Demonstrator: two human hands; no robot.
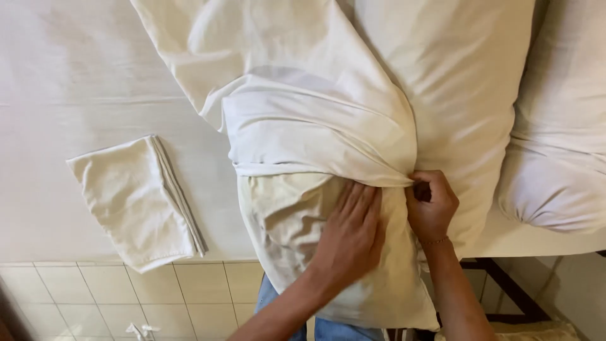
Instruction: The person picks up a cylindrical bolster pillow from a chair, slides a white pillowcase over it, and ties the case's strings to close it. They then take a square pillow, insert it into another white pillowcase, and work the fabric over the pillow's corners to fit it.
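Observation:
A cream pillow (284,221) lies at the bed's near edge, partly inside a white pillowcase (303,120) bunched over its upper half. My left hand (350,237) lies flat on the bare pillow, fingers pointing up to the pillowcase's open hem. My right hand (431,205) is closed on the edge of that hem at the pillow's right side. A thin bracelet circles my right wrist.
A folded cream pillowcase (136,202) rests on the white bed sheet (76,82) at left. Two white pillows (467,88) (562,126) lie at right. Pale floor tiles (126,297) and a dark bed frame (505,284) show below.

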